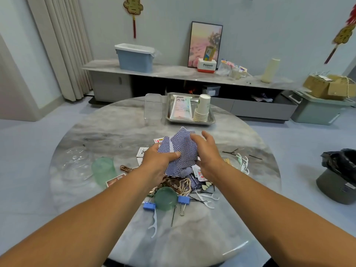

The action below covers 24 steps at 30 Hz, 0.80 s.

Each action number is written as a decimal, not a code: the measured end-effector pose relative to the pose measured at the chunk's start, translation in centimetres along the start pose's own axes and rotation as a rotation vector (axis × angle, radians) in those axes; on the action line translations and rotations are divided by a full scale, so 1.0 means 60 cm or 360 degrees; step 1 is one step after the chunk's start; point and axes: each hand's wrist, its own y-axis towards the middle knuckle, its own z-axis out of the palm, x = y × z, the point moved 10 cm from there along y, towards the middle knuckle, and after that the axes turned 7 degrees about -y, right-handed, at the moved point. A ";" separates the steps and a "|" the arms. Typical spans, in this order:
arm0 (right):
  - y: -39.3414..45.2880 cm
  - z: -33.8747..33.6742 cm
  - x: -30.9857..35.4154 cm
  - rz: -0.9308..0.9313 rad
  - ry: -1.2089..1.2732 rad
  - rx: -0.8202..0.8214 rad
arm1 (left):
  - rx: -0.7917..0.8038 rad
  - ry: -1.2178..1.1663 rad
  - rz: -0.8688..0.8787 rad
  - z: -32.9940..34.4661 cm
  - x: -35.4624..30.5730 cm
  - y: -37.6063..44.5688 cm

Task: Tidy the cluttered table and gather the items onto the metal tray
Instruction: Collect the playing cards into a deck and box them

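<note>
A loose heap of blue-backed playing cards point(183, 151) lies at the middle of the round marble table point(115, 132). My left hand point(158, 160) grips the heap's left side, thumb on top of the cards. My right hand point(206, 153) cups the right side with curled fingers. The metal tray point(210, 120) stands at the far edge, holding a white packet point(181, 108) and a stack of paper cups point(202, 109).
A clear plastic box point(153, 108) stands left of the tray. Two green cups point(103, 170) point(165, 198), blue binder clips point(184, 200), floss picks point(243, 162), hairpins and a clear lid point(75, 162) are scattered about. A black-lined bin point(339, 176) stands on the floor right.
</note>
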 end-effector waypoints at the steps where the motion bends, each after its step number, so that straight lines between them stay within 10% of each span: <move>1: -0.004 0.006 0.004 -0.0050 -0.0098 0.0046 | 0.0021 0.0116 0.0062 0.003 -0.005 -0.006; 8: -0.049 0.036 -0.029 -0.0119 -0.0498 0.0367 | -0.0011 0.0532 0.0365 -0.004 -0.019 -0.058; 18: -0.033 -0.140 -0.029 -0.0378 -0.1901 0.0005 | 0.0310 0.0900 0.0577 0.008 0.018 -0.159; 24: -0.001 -0.176 -0.042 -0.0294 -0.2004 -0.0012 | 0.0618 0.1225 0.0617 0.011 0.096 -0.181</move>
